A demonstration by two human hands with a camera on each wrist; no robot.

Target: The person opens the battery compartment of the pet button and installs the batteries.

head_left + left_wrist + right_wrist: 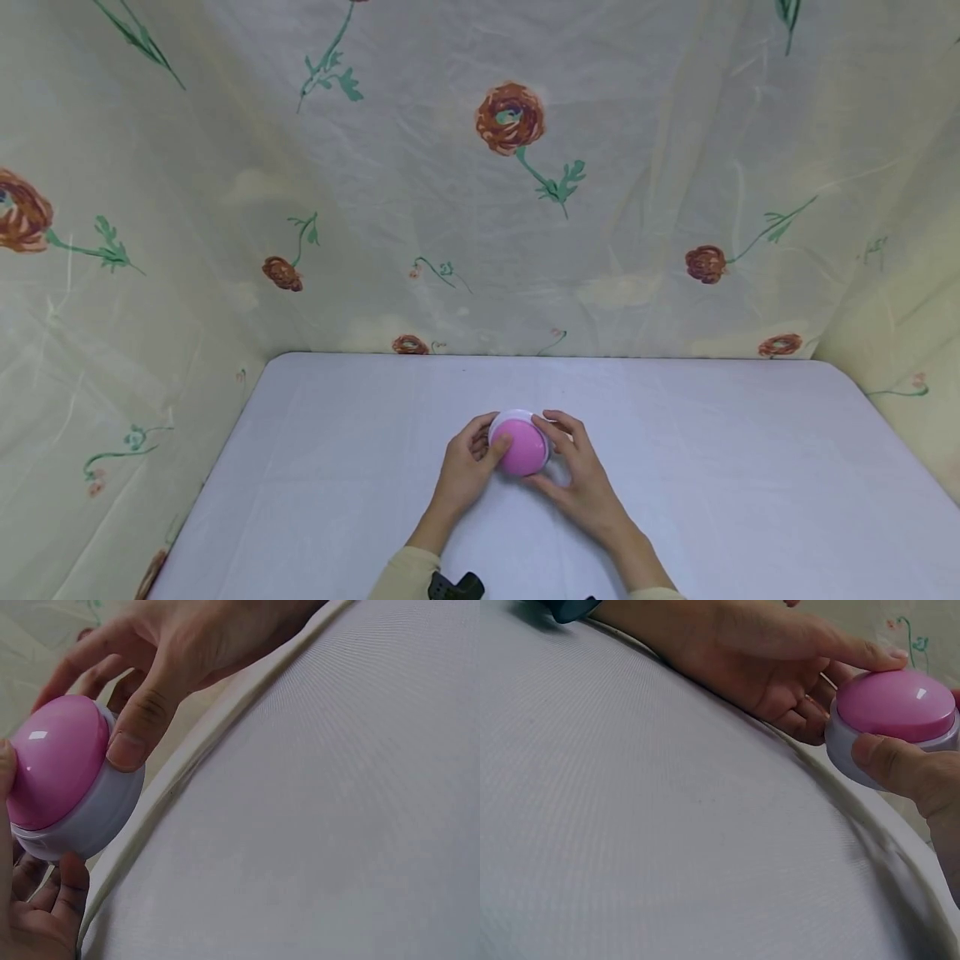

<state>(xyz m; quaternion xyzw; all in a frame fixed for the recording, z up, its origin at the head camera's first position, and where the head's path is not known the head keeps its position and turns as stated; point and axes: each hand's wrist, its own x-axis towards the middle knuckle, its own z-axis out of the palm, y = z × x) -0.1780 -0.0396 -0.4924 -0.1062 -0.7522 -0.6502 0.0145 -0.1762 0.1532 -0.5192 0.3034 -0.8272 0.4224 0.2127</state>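
Both hands hold a round push button (525, 450) with a glossy pink dome and a white base, tilted so the dome faces the person. My left hand (462, 473) lays its thumb on the dome, and its curled fingers support the base, as the right wrist view shows. Gripping the opposite side is my right hand (583, 482), whose thumb presses on the white rim of the button (841, 754) while its fingers reach round the far side. In the left wrist view the dome of the button (56, 761) shows a bright reflection. The underside of the base is hidden.
A white cloth covers the table (337, 467), with its far edge against a pale curtain (420, 167) printed with brown flowers and green stems. Curtain also hangs at the left and right sides. A dark wrist device (456, 586) sits at the left sleeve.
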